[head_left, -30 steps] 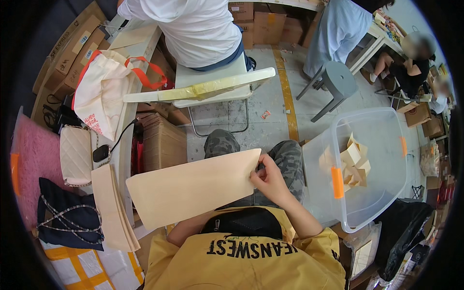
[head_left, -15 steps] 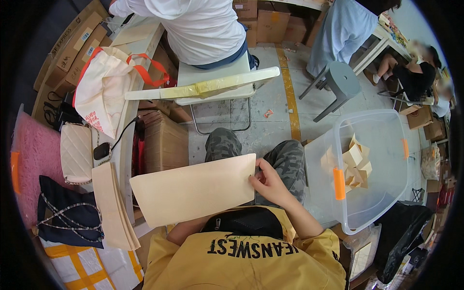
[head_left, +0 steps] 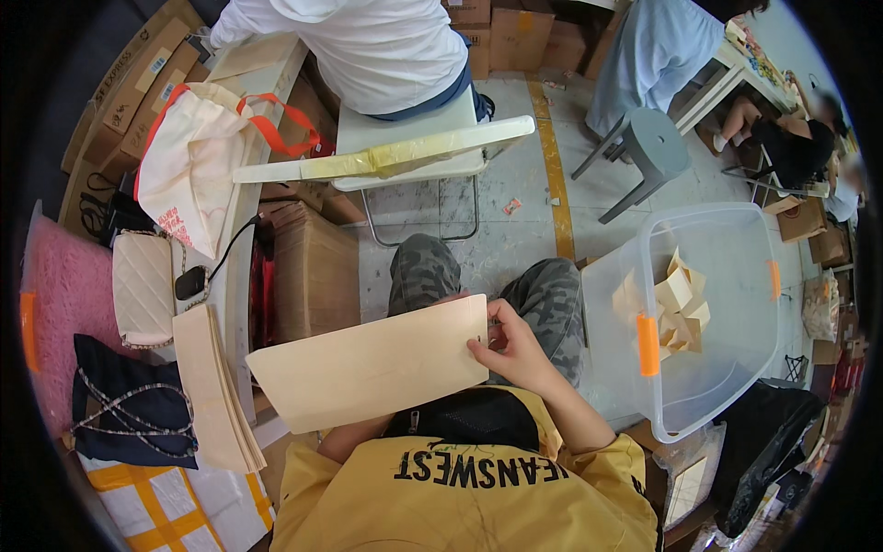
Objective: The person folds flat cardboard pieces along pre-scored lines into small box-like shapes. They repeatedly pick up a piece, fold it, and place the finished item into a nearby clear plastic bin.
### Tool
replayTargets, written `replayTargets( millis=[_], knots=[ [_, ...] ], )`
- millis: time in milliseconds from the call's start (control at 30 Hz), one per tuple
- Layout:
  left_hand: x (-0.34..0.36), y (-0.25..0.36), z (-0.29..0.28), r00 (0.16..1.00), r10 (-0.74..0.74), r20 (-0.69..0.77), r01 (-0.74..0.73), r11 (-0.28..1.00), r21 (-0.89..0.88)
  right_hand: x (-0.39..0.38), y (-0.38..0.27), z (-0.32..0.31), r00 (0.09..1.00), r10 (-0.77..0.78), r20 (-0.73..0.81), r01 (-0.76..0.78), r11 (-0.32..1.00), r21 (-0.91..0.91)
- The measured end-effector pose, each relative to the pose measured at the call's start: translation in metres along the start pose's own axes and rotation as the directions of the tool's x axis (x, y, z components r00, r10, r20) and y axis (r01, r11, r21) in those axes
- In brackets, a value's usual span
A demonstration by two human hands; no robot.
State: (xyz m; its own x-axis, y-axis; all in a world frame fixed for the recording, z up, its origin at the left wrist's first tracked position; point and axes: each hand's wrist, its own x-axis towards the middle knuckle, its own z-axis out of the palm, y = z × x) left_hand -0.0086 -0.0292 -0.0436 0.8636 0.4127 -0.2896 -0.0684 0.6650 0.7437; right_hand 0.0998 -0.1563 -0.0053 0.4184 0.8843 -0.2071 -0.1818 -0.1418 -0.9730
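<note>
The card sheet is plain pale cream. The shirt is yellow with black lettering, the trousers grey camouflage. The tub is clear with 2 orange latches, the quilted purse cream, the shredded filler pink, the stool grey.

Basically long cream paper piece, plain on side facing up, roughly rectangular, way longer than deep. Looks pretty smooth and flat, straight-ish along long edges, slanted along left end. Held up in mid-air with broad side up, sitting at angle: farther from body at right end, closer at left. Pinched at right edge between thumb and fingers of right hand. Can't tell whether single layer or folded.
</note>
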Motion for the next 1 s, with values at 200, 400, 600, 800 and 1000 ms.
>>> replayTargets(
  millis=[200, 400, 600, 800, 1000],
  knots=[
    [-0.004, -0.005, -0.006, 0.998, -0.034, 0.047, 0.034, 0.999, -0.007, -0.002, -0.005, 0.002, 0.999, -0.049, -0.003, 0.049, 0.997, 0.060],
    [-0.007, -0.009, -0.008, 0.995, -0.061, 0.075, 0.061, 0.998, 0.004, -0.002, -0.002, 0.005, 0.998, -0.044, -0.050, 0.037, 0.989, -0.143],
    [-0.008, -0.013, -0.012, 0.990, -0.086, 0.111, 0.084, 0.996, 0.017, 0.000, -0.004, 0.006, 0.986, 0.000, -0.169, -0.063, 0.927, -0.371],
    [-0.007, -0.018, -0.019, 0.982, -0.113, 0.150, 0.108, 0.993, 0.038, 0.003, 0.006, 0.003, 0.962, -0.126, -0.241, 0.010, 0.902, -0.431],
    [0.002, -0.025, -0.029, 0.962, -0.148, 0.228, 0.128, 0.987, 0.100, -0.001, 0.013, -0.008, 0.978, -0.131, -0.160, 0.097, 0.974, -0.206]
  ],
)
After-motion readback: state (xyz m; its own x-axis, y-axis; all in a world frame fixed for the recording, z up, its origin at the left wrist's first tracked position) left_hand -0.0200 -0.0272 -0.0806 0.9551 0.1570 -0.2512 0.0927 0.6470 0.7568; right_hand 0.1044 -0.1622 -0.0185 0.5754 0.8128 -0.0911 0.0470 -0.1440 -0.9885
